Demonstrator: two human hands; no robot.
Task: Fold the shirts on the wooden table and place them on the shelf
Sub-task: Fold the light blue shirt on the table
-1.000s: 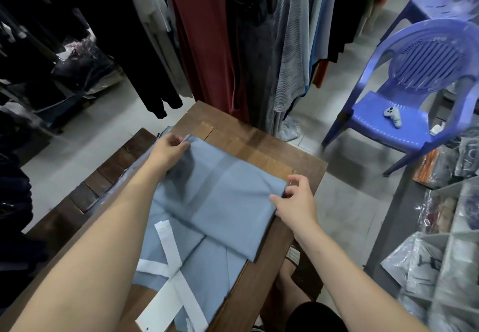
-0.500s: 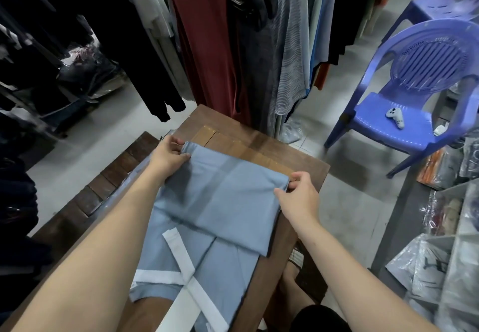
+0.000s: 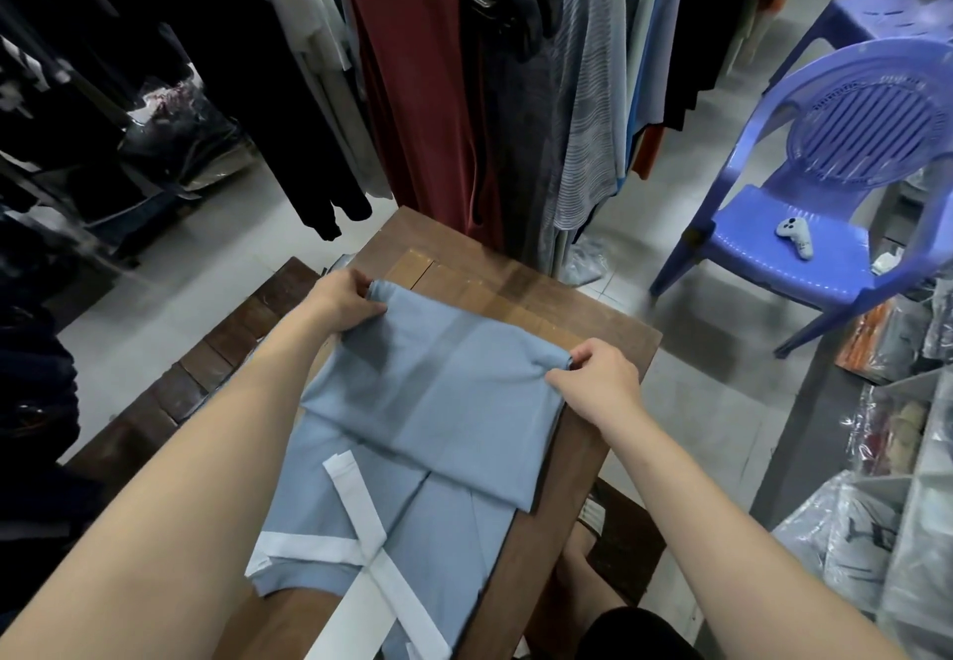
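Blue shirt [image 3: 438, 401]: lies on the wooden table [image 3: 546, 298], with its far part doubled back toward the person. The fold runs from one hand's fingers to the other's.
Left hand [image 3: 343, 296]: fingers curled, pinching the fold's left corner.
Right hand [image 3: 601, 373]: thumb and fingers pinching the fold's right corner.
White sleeve bands [image 3: 361, 520]: crossed, nearer the person than both sets of fingers.
Game controller [image 3: 797, 242]: on the purple plastic chair [image 3: 748, 252], well beyond the right fingers.
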